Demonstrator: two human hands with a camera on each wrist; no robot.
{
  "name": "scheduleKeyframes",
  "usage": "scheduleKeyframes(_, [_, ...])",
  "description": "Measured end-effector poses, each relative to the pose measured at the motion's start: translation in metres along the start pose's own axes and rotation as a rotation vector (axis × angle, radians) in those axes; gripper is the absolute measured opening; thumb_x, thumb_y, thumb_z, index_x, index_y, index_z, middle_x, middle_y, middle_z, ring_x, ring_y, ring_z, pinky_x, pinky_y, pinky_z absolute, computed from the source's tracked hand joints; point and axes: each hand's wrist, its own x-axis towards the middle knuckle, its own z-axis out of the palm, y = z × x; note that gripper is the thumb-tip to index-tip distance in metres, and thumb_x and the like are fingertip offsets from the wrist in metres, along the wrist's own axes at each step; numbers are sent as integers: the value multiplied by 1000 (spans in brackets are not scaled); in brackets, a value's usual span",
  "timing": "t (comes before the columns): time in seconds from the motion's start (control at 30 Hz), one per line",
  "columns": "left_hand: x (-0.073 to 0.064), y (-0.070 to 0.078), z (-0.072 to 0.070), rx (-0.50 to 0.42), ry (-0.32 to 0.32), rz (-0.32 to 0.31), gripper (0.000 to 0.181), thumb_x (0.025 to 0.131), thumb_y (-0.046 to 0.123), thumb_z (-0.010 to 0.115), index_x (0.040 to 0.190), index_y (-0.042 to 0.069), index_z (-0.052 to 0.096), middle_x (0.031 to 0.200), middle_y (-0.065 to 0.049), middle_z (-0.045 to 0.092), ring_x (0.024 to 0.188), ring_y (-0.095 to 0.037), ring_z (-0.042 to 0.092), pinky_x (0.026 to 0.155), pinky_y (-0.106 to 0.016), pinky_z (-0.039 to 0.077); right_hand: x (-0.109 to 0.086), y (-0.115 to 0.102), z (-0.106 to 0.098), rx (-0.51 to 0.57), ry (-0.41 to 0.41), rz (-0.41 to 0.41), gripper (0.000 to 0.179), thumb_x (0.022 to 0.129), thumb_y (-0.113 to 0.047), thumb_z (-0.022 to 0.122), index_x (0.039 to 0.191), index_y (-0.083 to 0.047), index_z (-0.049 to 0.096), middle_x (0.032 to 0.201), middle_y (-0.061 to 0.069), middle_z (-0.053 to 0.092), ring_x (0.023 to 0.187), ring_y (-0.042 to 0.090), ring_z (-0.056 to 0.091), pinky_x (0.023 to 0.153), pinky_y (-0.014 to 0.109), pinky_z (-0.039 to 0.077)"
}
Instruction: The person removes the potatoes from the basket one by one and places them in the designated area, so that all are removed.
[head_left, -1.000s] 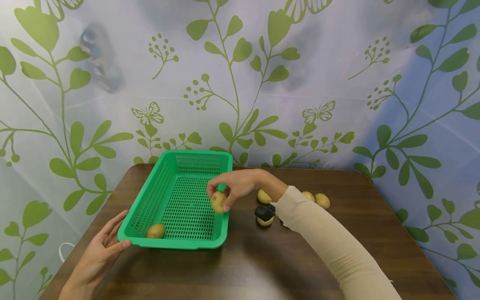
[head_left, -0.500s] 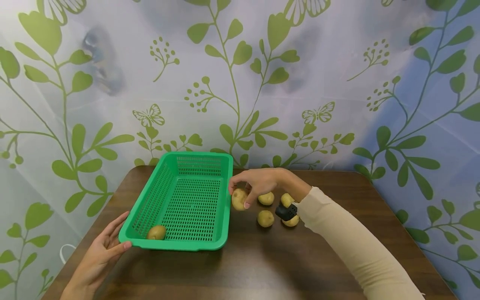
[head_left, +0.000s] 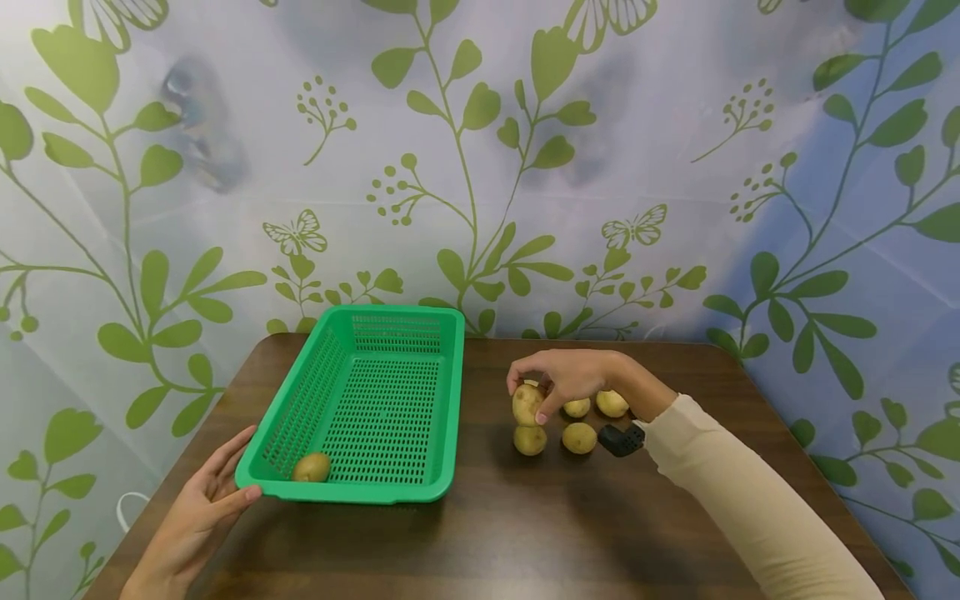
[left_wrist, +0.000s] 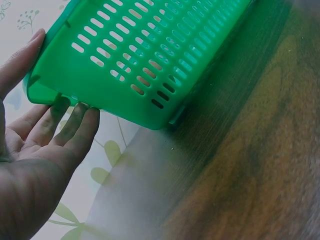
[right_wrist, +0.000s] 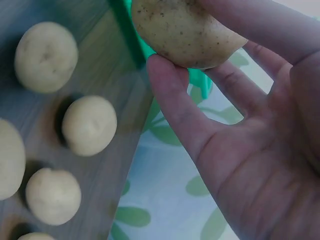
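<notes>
My left hand holds the near left corner of a green plastic basket, thumb on the rim and fingers under it, as the left wrist view shows. Inside that corner lies one potato. Between the thumb and fingers of my right hand is another potato, raised over the table to the right of the basket. Several loose potatoes lie below and beside this hand, among them a near potato and a farther potato. The right wrist view shows the held potato up close, speckled brown.
Everything stands on a dark brown wooden table. Behind it hangs a pale curtain with green leaves and butterflies. A black wrist device sits at my right cuff. A white loop shows beyond the table's left edge.
My right hand has carried the potato rightward, from over the basket's right rim to above the loose potatoes. The left hand and the basket have stayed in place.
</notes>
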Motion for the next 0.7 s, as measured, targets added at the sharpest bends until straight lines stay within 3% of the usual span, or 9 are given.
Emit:
scheduleKeyframes(0.1, [0,0,0,-12,-6,-1,74,100,-22,41,164,9,23,158,1,44,128,-15,59,100,-29,52,-7,7,2,14,7,5,39,90,-11,83,122,-17,60,117,4,58,69,12,51,68,31,48])
scheduleKeyframes(0.17, [0,0,0,-18,-10,0,74,100,-22,41,164,9,23,158,2,44,130,-16,57,101,-29,51,-11,11,3,12,13,11,41,90,-12,83,124,-15,60,117,4,57,69,13,49,67,30,45])
scheduleKeyframes(0.4, [-1,0,0,-20,-7,-10,74,100,-22,42,165,9,22,158,2,43,132,-15,56,102,-29,50,-25,30,10,25,54,37,43,89,-17,85,124,-13,61,126,3,54,106,25,51,91,47,50])
scheduleKeyframes(0.5, [0,0,0,-17,-1,-12,74,100,-22,42,165,9,22,158,2,44,131,-14,56,102,-29,50,-33,40,15,28,75,43,42,90,-17,84,125,-13,61,129,5,54,114,28,53,96,50,50])
scheduleKeyframes(0.57, [0,0,0,-16,2,-11,74,100,-22,42,165,9,21,158,3,45,131,-14,57,101,-28,50,-39,46,18,60,80,48,41,91,-15,83,124,-14,61,130,7,54,111,28,57,93,47,53])
scheduleKeyframes(0.7, [0,-1,0,-14,7,-9,75,100,-23,42,165,8,21,158,4,45,131,-14,56,101,-28,50,-52,59,25,107,88,48,40,91,-12,83,124,-12,61,122,11,55,81,22,58,72,35,53])
